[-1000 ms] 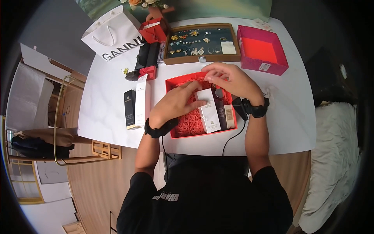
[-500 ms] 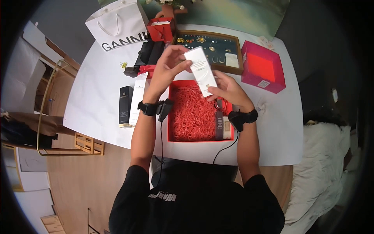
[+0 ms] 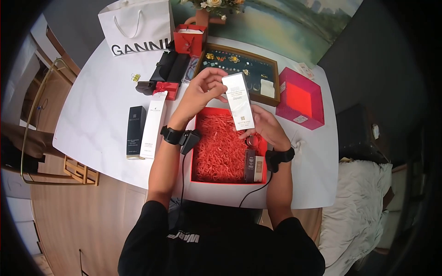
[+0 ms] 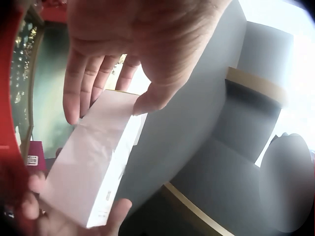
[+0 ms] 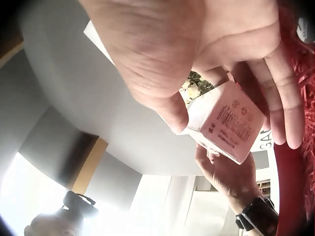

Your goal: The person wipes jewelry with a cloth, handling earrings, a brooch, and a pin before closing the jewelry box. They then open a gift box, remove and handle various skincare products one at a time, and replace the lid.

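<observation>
Both hands hold a slim white carton with printed text, raised over a red gift box. The left hand pinches its far end, thumb on one side and fingers on the other in the left wrist view. At the near end, the right hand grips it between thumb and fingers. A printed label covers the carton's end face in the right wrist view. Red shredded paper fills the gift box. Inside its right side lie a dark box, a beige box and a round item.
Left of the gift box stand a black carton and a tall white carton. Behind are a jewellery case, a white paper bag and a small red bag. A magenta box is at right.
The white carton lay in the gift box a second ago; both hands have since lifted it out. Over the last half second it has turned slightly more upright, and the head view has shifted.
</observation>
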Available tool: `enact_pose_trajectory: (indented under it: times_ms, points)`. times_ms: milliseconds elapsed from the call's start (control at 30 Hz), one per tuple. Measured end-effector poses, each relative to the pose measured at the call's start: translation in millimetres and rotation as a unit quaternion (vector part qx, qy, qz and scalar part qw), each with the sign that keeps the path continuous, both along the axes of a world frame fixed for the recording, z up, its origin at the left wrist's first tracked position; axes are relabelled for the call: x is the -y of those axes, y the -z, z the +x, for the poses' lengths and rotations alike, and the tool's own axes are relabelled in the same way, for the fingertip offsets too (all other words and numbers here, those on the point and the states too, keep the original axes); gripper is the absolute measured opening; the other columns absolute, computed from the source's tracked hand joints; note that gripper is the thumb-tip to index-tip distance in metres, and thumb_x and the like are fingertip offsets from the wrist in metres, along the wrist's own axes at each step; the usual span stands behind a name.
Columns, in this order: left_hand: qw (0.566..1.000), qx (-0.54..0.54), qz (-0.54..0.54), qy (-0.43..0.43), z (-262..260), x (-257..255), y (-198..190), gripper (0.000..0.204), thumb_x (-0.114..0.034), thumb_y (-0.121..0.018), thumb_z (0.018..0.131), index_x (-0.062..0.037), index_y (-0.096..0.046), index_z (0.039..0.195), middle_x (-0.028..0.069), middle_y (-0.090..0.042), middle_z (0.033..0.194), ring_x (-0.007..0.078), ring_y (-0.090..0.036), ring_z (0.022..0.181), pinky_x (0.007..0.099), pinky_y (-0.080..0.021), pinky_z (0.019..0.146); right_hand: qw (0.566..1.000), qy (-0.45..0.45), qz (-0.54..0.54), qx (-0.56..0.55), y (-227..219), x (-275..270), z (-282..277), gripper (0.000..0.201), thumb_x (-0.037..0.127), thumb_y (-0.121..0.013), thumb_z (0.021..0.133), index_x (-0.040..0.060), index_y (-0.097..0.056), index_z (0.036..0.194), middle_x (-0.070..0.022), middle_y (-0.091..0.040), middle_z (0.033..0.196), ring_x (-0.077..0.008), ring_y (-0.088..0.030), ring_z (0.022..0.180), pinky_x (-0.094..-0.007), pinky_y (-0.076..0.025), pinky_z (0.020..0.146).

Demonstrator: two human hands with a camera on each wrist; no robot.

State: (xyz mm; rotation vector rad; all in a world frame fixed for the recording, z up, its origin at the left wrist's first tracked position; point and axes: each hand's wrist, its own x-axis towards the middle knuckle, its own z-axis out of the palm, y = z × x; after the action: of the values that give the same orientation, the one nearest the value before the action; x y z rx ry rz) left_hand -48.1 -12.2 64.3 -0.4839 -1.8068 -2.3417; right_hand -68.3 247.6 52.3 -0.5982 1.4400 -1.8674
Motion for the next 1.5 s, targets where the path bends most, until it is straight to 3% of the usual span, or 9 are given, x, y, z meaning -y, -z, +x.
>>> enact_pose_trajectory:
  times_ms: [367, 467, 733, 967, 1000, 1167, 1300, 1400, 1500]
  points:
    - [0.998, 0.026, -0.060, 0.011, 15.0, -11.7, -22.4, 0.044, -0.008, -0.061, 0.097, -0.0066, -0.049, 0.139, 0.0094, -0.063, 0.130, 0.0153, -0.064, 0.109, 0.0300, -0.058, 0.084, 0.980, 0.032, 0.106, -0.164, -10.3, 5.0, 1.2, 0.058, 0.023, -0.066, 0.098, -0.0029, -0.042, 0.144, -0.0122, -0.059, 0.127, -0.0165, -0.065, 0.100, -0.0297, -0.060, 0.072]
    - [0.997, 0.026, -0.064, 0.023, 15.6, -7.6, -23.8, 0.047, -0.009, -0.063, 0.097, -0.0067, -0.049, 0.141, 0.0082, -0.062, 0.131, 0.0153, -0.062, 0.113, 0.0319, -0.057, 0.088, 0.998, 0.060, 0.000, 0.017, -9.8, 4.8, 4.8, 0.063, 0.019, -0.069, 0.095, -0.0028, -0.039, 0.146, -0.0121, -0.058, 0.130, -0.0168, -0.064, 0.105, -0.0284, -0.060, 0.072]
    - [0.997, 0.023, -0.072, 0.018, 12.4, -9.9, -19.0, 0.042, -0.010, -0.065, 0.097, -0.0045, -0.053, 0.137, 0.0055, -0.061, 0.128, 0.0151, -0.057, 0.121, 0.0302, -0.046, 0.102, 0.983, 0.066, 0.088, -0.150, -12.3, 6.6, 2.1, 0.065, 0.015, -0.074, 0.090, -0.0026, -0.044, 0.144, -0.0112, -0.057, 0.135, -0.0179, -0.056, 0.122, -0.0307, -0.044, 0.105]
    - [0.995, 0.047, -0.081, -0.036, 19.7, -6.3, -18.7, 0.046, -0.003, -0.074, 0.089, -0.0034, -0.054, 0.131, 0.0052, -0.063, 0.118, 0.0124, -0.060, 0.113, 0.0273, -0.050, 0.093, 0.981, 0.077, 0.099, -0.149, -17.4, 5.8, 5.4, 0.061, 0.012, -0.075, 0.088, -0.0025, -0.047, 0.140, -0.0103, -0.056, 0.136, -0.0175, -0.055, 0.122, -0.0319, -0.038, 0.109]
    - [0.998, 0.024, -0.038, -0.038, 19.1, -1.4, -13.3, 0.048, -0.006, -0.081, 0.083, -0.0044, -0.057, 0.124, 0.0023, -0.063, 0.102, 0.0111, -0.062, 0.097, 0.0263, -0.055, 0.081, 0.976, 0.068, 0.060, -0.196, -7.3, 5.5, 0.6, 0.058, 0.012, -0.070, 0.091, -0.0011, -0.046, 0.142, -0.0093, -0.057, 0.130, -0.0166, -0.057, 0.117, -0.0309, -0.046, 0.101]
    - [0.981, 0.015, -0.057, -0.186, 81.5, 86.1, -51.4, 0.050, -0.002, -0.083, 0.079, -0.0023, -0.056, 0.121, 0.0101, -0.071, 0.105, 0.0154, -0.069, 0.092, 0.0282, -0.055, 0.081, 0.990, -0.018, 0.043, -0.135, -17.1, -4.8, -2.0, 0.053, 0.032, -0.053, 0.103, 0.0025, -0.042, 0.146, -0.0098, -0.058, 0.117, -0.0148, -0.060, 0.103, -0.0279, -0.054, 0.082]
    - [0.869, 0.044, -0.271, -0.411, 126.9, 186.5, -47.0, 0.030, -0.015, -0.083, 0.082, 0.0015, -0.065, 0.100, 0.0049, -0.068, 0.086, 0.0127, -0.064, 0.079, 0.0264, -0.051, 0.072, 0.983, -0.021, 0.074, -0.166, -25.6, -7.1, 3.0, 0.045, 0.027, -0.053, 0.104, 0.0040, -0.046, 0.142, -0.0079, -0.058, 0.117, -0.0140, -0.059, 0.105, -0.0274, -0.051, 0.085]
    - [0.725, 0.118, -0.481, -0.478, 153.6, 232.8, -18.4, 0.035, -0.020, -0.085, 0.077, -0.0016, -0.066, 0.099, 0.0130, -0.070, 0.085, 0.0181, -0.068, 0.076, 0.0316, -0.053, 0.067, 0.977, -0.012, 0.101, -0.189, -32.4, -8.5, 9.4, 0.043, 0.022, -0.055, 0.103, 0.0046, -0.047, 0.141, -0.0070, -0.058, 0.117, -0.0131, -0.059, 0.105, -0.0271, -0.051, 0.084]
    - [0.689, 0.270, -0.510, -0.438, 163.3, 234.3, 11.1, 0.036, -0.025, -0.085, 0.077, -0.0020, -0.068, 0.098, 0.0134, -0.071, 0.085, 0.0191, -0.067, 0.073, 0.0334, -0.053, 0.064, 0.975, -0.005, 0.106, -0.195, -36.2, -10.3, 13.2, 0.041, 0.018, -0.058, 0.102, 0.0039, -0.050, 0.139, -0.0064, -0.059, 0.115, -0.0116, -0.059, 0.103, -0.0263, -0.051, 0.084]
